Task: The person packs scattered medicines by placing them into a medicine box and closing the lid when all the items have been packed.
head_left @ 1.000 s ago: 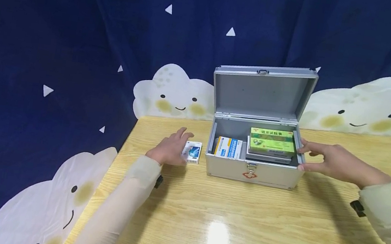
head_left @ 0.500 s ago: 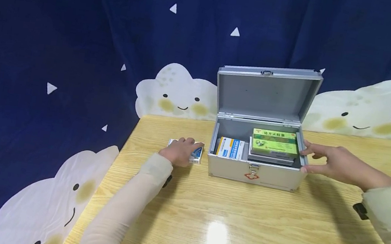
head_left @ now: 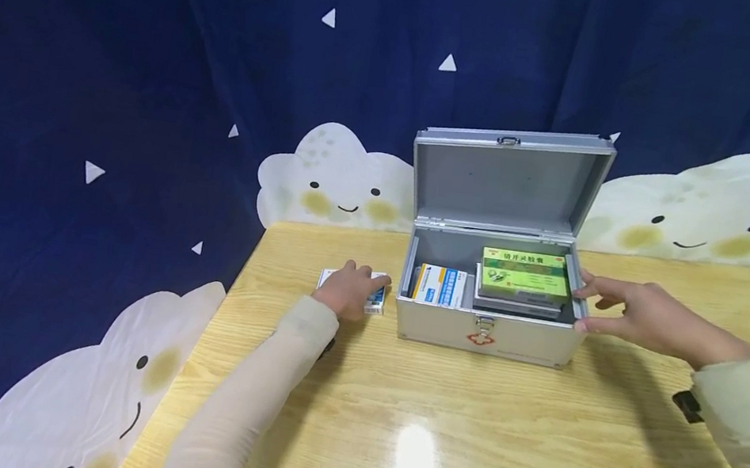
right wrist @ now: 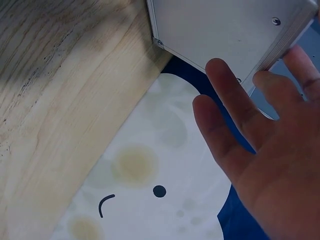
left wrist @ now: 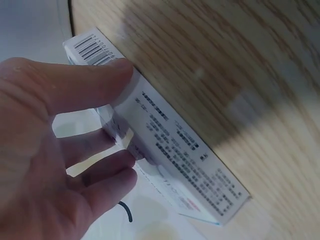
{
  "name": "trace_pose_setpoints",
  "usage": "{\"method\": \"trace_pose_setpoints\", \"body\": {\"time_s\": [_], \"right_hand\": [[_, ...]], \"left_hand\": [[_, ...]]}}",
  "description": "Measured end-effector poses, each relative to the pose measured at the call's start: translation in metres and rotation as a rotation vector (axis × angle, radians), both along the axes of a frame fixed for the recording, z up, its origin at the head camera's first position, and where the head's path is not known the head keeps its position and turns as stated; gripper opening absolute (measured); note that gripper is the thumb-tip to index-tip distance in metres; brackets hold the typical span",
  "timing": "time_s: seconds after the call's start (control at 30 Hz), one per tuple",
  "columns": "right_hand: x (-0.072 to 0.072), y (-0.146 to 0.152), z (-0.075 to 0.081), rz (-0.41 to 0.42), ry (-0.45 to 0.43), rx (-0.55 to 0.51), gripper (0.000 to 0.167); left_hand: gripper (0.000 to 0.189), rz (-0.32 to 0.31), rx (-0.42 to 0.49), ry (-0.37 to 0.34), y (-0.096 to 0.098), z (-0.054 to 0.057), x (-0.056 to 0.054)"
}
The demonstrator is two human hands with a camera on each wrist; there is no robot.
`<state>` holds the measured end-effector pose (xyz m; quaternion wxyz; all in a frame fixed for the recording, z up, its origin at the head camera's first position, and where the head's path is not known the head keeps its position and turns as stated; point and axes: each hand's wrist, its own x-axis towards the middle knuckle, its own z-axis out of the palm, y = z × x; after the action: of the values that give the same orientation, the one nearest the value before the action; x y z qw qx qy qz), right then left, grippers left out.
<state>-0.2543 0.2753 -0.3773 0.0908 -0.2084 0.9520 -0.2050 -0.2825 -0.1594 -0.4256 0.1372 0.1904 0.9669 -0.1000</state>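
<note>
On the wood table, left of an aluminium first-aid case [head_left: 434, 329], lies a small white and blue medicine box [head_left: 375, 303]. My left hand [head_left: 347, 290] pinches this box; in the left wrist view the thumb presses its barcode end of the printed side [left wrist: 175, 155] and the other fingers are on the opposite side. My right hand [head_left: 644, 316] grips the case's right rim, thumb at the front corner and a finger hooked over the edge. The lid [head_left: 512, 177] stands up. Inside are a green medicine box [head_left: 523, 279] on a paler one and a white-blue-yellow box [head_left: 440, 285].
The wood table [head_left: 505, 436] extends in front of the case and to both sides. Behind it hangs a dark blue curtain [head_left: 368, 81] with white smiling clouds [head_left: 341, 169], close to the table's back and left edges.
My left hand has moved slightly right and down onto the white and blue box and now pinches it. The right hand stays at the case's rim; the view has shifted slightly.
</note>
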Motion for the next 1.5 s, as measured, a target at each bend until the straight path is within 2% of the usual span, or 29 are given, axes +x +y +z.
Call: {"method": "trace_pose_setpoints", "body": {"time_s": [0.23, 0.37, 0.47, 0.57, 0.67, 0.83, 1.13, 1.27, 1.5], "right_hand": [[0.000, -0.002, -0.003, -0.001, -0.002, -0.010, 0.066], [-0.003, -0.007, -0.001, 0.001, -0.008, -0.026, 0.067], [-0.004, -0.008, 0.000, 0.002, -0.017, -0.035, 0.068], [-0.002, -0.004, -0.001, 0.002, -0.010, -0.035, 0.067], [0.002, 0.000, -0.001, -0.003, -0.010, -0.042, 0.064], [0.004, 0.001, -0.005, -0.001, -0.023, -0.053, 0.064], [0.003, -0.001, -0.006, 0.009, -0.021, -0.052, 0.064], [0.003, -0.001, -0.006, 0.008, -0.018, -0.048, 0.064], [0.005, 0.000, -0.002, -0.003, -0.029, -0.058, 0.064]], "left_hand": [[0.069, 0.007, 0.044, 0.003, -0.005, 0.001, -0.001], [0.066, 0.074, 0.096, 0.040, -0.012, 0.004, -0.004], [0.066, 0.130, 0.140, 0.040, -0.016, 0.008, -0.005], [0.069, 0.159, 0.183, 0.030, -0.015, 0.013, -0.007], [0.071, 0.190, 0.215, 0.060, -0.015, 0.019, -0.006], [0.072, 0.252, 0.291, 0.121, -0.020, 0.033, 0.003], [0.074, 0.316, 0.545, 0.157, -0.030, 0.060, 0.019], [0.074, 0.321, 0.602, 0.181, -0.026, 0.068, 0.024], [0.076, 0.307, 0.678, 0.266, -0.016, 0.082, 0.030]]}}
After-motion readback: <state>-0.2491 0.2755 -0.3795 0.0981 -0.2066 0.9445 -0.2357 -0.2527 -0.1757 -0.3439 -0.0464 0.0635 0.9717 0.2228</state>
